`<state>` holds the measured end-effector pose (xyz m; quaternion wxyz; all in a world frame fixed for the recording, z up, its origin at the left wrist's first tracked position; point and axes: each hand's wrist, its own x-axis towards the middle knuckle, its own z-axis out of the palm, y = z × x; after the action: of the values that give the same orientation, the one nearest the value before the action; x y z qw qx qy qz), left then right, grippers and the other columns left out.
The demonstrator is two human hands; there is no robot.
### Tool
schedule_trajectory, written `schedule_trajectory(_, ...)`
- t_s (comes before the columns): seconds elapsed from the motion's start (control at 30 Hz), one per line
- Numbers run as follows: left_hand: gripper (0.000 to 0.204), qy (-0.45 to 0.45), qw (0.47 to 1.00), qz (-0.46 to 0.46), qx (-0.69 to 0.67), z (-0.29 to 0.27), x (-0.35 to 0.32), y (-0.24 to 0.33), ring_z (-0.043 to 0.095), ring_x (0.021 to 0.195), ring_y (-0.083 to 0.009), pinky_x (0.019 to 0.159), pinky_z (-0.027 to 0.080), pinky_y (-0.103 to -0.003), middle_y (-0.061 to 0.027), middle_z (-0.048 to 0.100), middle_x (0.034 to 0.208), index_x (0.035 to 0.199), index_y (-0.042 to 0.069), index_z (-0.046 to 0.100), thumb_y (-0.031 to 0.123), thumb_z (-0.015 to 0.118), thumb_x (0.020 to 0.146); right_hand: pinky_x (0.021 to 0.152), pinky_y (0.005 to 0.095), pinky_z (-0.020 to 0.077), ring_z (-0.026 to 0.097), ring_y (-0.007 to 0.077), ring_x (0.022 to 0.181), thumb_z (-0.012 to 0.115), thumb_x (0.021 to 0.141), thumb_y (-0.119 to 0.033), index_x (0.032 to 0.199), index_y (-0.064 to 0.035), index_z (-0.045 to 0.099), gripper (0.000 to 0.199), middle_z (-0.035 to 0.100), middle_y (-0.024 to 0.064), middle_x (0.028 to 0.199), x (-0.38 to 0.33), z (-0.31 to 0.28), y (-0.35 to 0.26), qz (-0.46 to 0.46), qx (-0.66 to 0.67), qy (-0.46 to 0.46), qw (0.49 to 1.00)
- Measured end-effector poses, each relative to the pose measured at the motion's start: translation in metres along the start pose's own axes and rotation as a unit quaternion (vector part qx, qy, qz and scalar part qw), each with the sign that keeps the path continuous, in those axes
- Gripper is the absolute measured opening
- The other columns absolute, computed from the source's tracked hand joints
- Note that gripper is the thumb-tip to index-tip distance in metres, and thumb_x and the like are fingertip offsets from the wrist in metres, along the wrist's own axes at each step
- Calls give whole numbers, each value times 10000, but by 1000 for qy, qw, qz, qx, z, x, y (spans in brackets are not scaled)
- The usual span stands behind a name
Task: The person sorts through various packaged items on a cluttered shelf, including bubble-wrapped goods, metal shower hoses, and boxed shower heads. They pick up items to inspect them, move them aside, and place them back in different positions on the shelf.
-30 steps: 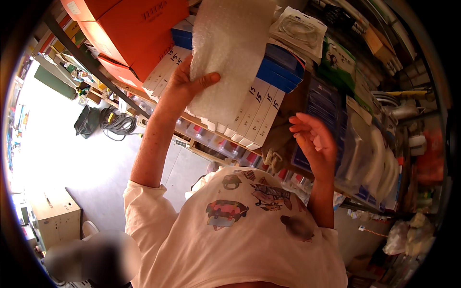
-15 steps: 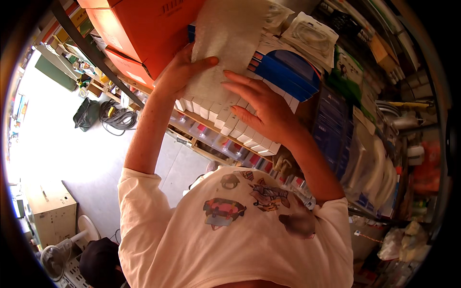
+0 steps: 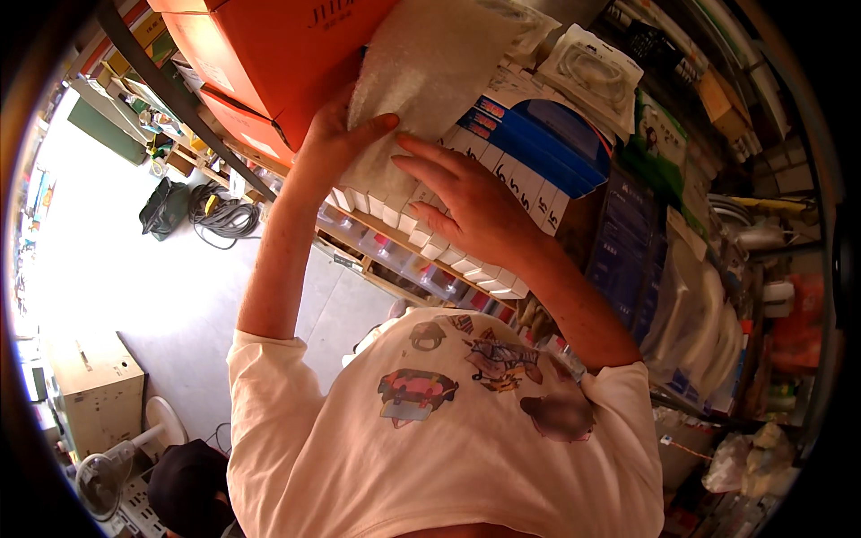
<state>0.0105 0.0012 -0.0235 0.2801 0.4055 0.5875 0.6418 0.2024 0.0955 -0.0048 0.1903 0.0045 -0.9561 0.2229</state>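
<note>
The left hand (image 3: 336, 148) grips the lower edge of a white, dimpled bubble-wrap sheet (image 3: 430, 67), thumb laid across its face and fingers hidden behind it. The sheet stands up against the shelving, between a big orange cardboard box (image 3: 278, 54) on its left and a stack of blue-and-white flat cartons (image 3: 529, 148) on its right. The right hand (image 3: 471, 211) is open, fingers spread and flat, its fingertips touching the sheet's lower edge just beside the left thumb; it clasps nothing. A second ago that right hand hung well apart, lower and to the right, empty; half a second ago it had reached the sheet. Both hands and the sheet now sit higher and closer to the orange box than before
</note>
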Motion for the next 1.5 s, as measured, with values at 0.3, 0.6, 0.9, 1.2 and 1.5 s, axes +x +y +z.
schedule_trajectory(0.3,594,126,748,290,584,20,-30,28,414,1272,-341,1036,353,-438,-147,426,1400,1367,89,429,200,662,832,962,397,426,515,295,1118,657,807,-126,1237,-38,518,461,438,108,1365,-6,1,3,-8,-30,14,999)
schedule_trajectory(0.6,596,79,787,267,551,29,-32,8,378,1294,-355,1039,329,-472,-116,366,1453,1396,123,401,223,618,850,953,397,432,527,303,1109,679,784,-128,1189,-10,555,439,456,133,1351,-25,-15,-5,3,-13,17,1000)
schedule_trajectory(0.9,577,111,818,258,501,35,-33,-1,485,1154,-425,900,442,-484,-236,442,1325,1403,133,381,116,595,867,921,389,471,526,307,1148,663,829,-143,1208,-51,553,405,460,116,1355,-87,-39,-14,83,10,30,996)
schedule_trajectory(1.2,540,121,820,287,480,48,-28,-7,491,1210,-364,956,465,-444,-174,449,1378,1407,122,352,17,502,899,825,364,511,586,283,1047,644,852,-158,1187,-64,562,358,502,102,1309,-156,-61,-21,193,22,108,975)
schedule_trajectory(1.5,488,113,858,237,441,38,-23,-16,414,1288,-341,1059,341,-418,-196,411,1409,1391,14,368,214,485,961,814,348,504,593,293,1059,634,869,-141,1211,-88,554,355,538,105,1276,-227,-85,-15,279,2,269,922)
